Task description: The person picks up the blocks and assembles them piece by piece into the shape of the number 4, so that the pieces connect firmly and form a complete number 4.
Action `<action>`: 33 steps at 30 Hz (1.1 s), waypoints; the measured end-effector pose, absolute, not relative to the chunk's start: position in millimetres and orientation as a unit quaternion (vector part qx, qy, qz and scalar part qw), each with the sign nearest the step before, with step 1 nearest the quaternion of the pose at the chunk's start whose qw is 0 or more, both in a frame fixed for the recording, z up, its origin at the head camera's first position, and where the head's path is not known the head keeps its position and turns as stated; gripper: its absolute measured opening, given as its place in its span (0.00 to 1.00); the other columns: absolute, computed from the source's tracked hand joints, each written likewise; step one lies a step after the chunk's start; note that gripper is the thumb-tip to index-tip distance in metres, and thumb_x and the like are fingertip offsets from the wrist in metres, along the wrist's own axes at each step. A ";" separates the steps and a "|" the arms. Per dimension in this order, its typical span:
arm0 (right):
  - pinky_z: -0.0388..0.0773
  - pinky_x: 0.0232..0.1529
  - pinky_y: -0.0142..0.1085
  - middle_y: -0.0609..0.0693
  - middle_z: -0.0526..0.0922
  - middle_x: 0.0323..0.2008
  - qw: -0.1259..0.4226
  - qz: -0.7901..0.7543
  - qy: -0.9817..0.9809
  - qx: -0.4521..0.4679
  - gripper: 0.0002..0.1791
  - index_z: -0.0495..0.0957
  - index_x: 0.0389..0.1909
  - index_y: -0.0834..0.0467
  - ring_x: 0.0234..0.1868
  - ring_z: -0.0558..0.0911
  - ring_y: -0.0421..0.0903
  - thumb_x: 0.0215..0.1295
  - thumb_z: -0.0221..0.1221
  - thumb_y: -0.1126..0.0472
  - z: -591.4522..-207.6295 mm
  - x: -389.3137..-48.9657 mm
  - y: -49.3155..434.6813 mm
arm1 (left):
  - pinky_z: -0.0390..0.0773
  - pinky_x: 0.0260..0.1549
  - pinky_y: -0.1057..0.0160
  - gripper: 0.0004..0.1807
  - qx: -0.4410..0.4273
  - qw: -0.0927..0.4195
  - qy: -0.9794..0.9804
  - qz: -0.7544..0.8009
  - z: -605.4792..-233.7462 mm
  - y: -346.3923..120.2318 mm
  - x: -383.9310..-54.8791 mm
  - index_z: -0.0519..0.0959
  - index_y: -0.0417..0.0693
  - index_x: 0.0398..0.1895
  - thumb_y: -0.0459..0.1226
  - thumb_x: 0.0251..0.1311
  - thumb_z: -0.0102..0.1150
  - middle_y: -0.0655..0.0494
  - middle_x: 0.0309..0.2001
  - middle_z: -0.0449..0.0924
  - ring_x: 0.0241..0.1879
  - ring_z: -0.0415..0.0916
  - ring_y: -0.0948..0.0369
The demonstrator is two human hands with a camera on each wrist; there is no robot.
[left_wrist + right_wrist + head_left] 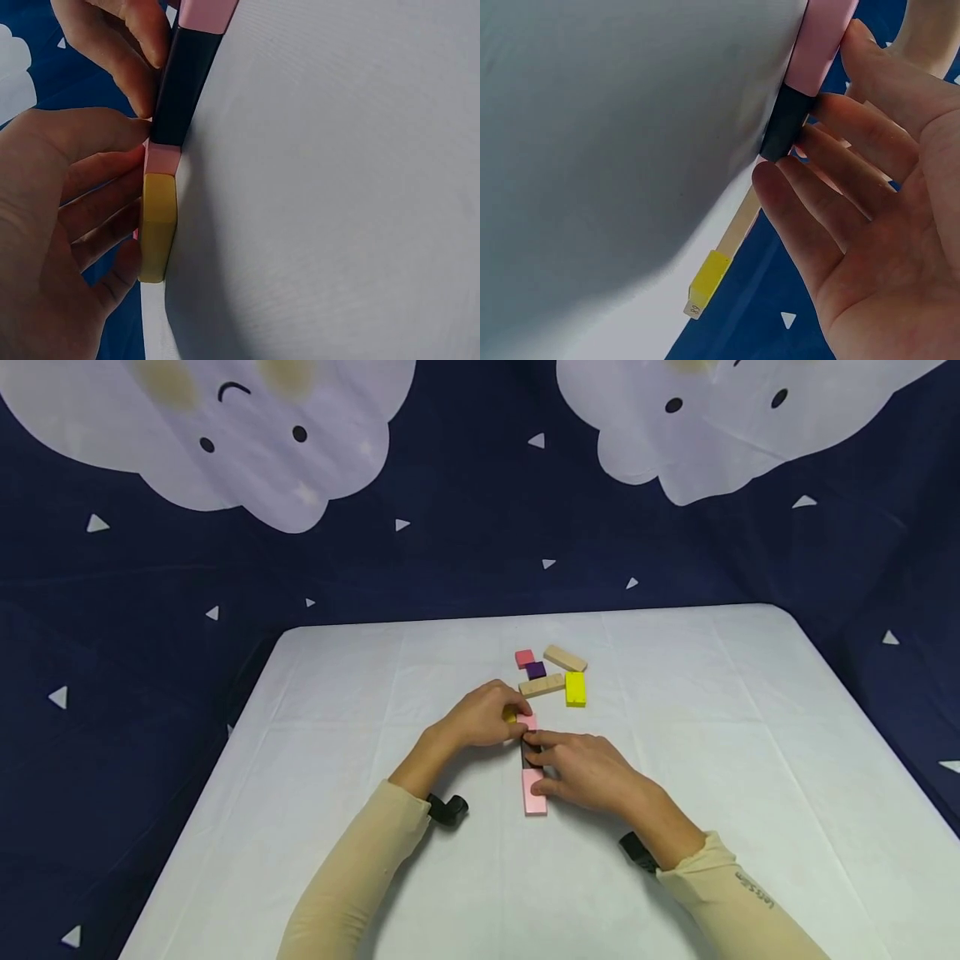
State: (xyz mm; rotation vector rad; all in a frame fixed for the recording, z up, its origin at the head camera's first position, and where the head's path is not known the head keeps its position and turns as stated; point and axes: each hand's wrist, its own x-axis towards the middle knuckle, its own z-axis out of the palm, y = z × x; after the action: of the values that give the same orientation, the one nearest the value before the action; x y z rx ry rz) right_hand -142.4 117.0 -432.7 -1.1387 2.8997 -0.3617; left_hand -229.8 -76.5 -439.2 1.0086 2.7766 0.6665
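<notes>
On the white table, a column of blocks runs toward the person: a yellow block (158, 229), a small pink block (528, 722), a dark block (187, 86) and a longer pink block (535, 802). My left hand (483, 717) pinches the small pink block between thumb and index finger, its other fingers beside the yellow block. From the right, my right hand (588, 768) lays extended fingertips on the dark block, its thumb touching the longer pink block. In the head view, the left hand mostly hides the yellow block.
Beyond the hands lie a red block (524, 658), a purple block (536, 670), two plain wooden blocks, one farther back (566, 658) and one nearer (542, 686), and a bright yellow block (575, 689). A dark blue cloth with clouds hangs behind the white table (337, 693).
</notes>
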 end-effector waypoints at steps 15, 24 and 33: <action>0.74 0.35 0.43 0.42 0.68 0.58 0.008 -0.112 0.927 -0.359 0.25 0.78 0.49 0.47 0.53 0.71 0.41 0.50 0.61 0.42 -433.2 -141.6 116.5 | 0.65 0.48 0.65 0.12 0.337 0.049 0.911 0.233 -441.6 -77.1 -230.7 0.81 0.54 0.41 0.42 0.52 0.58 0.66 0.38 0.77 0.43 0.66 0.68; 0.74 0.35 0.43 0.41 0.67 0.59 0.026 -0.112 0.930 -0.350 0.26 0.77 0.50 0.47 0.55 0.70 0.41 0.51 0.60 0.42 -431.8 -142.9 114.3 | 0.64 0.51 0.64 0.21 0.309 0.052 0.912 0.265 -439.1 -85.8 -233.5 0.78 0.52 0.46 0.28 0.50 0.46 0.63 0.45 0.76 0.48 0.68 0.67; 0.74 0.34 0.43 0.41 0.66 0.59 0.026 -0.113 0.929 -0.352 0.26 0.76 0.51 0.47 0.55 0.69 0.41 0.51 0.60 0.41 -431.1 -142.1 115.0 | 0.66 0.48 0.62 0.23 0.354 0.037 0.907 0.224 -436.6 -94.1 -237.9 0.78 0.47 0.43 0.25 0.39 0.51 0.60 0.42 0.76 0.41 0.68 0.65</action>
State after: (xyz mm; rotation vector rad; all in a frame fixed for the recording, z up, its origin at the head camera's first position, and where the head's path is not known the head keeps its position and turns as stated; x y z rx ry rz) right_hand -142.1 115.0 -431.1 -1.0864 2.8705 -0.3484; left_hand -237.9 -94.1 -436.6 1.0865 2.7862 0.6870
